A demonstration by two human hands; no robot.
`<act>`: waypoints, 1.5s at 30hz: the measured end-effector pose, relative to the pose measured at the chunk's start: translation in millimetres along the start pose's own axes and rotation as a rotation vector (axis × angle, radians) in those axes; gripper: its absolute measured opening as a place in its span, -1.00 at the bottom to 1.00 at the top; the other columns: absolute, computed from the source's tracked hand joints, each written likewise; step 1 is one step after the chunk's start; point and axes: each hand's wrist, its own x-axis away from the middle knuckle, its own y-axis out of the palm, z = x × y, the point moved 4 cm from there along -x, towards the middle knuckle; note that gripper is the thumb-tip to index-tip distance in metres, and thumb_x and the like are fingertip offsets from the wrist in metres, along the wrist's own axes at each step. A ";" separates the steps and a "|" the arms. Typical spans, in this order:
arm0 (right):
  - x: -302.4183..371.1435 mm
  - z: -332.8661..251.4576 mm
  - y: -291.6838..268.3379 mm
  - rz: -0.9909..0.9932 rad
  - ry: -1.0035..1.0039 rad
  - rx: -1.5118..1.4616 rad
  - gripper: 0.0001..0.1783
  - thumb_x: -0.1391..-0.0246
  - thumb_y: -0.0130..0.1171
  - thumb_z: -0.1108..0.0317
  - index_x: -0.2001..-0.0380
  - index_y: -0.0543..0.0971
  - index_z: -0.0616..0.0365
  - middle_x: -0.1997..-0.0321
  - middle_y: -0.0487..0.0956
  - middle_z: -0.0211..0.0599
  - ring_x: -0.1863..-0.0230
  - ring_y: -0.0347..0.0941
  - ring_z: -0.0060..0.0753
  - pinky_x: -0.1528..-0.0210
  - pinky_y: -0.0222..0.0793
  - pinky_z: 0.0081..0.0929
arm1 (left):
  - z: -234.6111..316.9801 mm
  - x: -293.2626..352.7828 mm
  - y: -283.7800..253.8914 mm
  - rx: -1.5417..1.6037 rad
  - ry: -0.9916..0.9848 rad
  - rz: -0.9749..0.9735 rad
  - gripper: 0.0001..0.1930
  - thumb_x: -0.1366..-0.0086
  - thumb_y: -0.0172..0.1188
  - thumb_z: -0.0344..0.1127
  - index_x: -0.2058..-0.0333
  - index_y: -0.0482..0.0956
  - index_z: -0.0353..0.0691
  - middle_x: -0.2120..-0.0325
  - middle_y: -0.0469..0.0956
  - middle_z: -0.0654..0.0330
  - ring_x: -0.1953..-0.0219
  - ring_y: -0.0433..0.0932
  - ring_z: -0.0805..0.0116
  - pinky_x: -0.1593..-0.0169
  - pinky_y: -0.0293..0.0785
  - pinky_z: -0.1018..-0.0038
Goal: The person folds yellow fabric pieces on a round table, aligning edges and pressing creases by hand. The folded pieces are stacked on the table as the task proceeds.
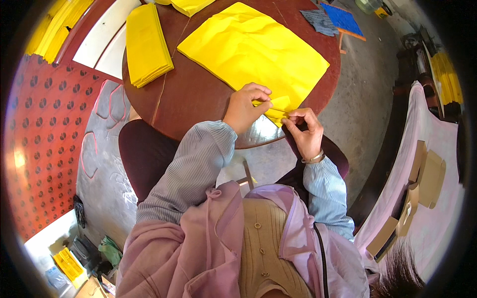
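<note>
A large yellow sheet [253,47] lies on the round brown table [198,92], slightly creased; whether it is paper or cloth I cannot tell. Its near edge is folded up in a narrow strip close to the table's front rim. My left hand [246,108] pinches this fold, thumb and fingers together. At the near corner, my right hand [307,133], with a bracelet at the wrist, grips the same edge between thumb and fingers. Left of the sheet sits a thick stack of folded yellow sheets [146,44]. Part of another yellow piece [188,5] shows at the far edge.
A grey cloth [319,21] hangs by the table's far right rim, near a blue-topped stool [343,20]. To the right, cardboard boxes [431,179] rest on a pale pink cover [447,149]. A red patterned sheet [49,124] stands at left, with yellow bundles [59,25] beyond it.
</note>
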 end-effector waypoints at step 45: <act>0.5 -2.9 0.5 -0.010 -0.033 0.024 -0.86 -0.09 0.52 0.54 0.29 0.73 0.23 0.33 0.61 -0.37 0.34 0.59 -0.55 0.25 0.53 -0.56 | 1.3 -0.4 -0.5 -0.016 0.023 0.024 -0.87 -0.26 0.43 -0.42 0.23 0.77 -0.30 -0.02 0.70 0.11 -0.02 0.70 0.25 -0.07 0.61 0.44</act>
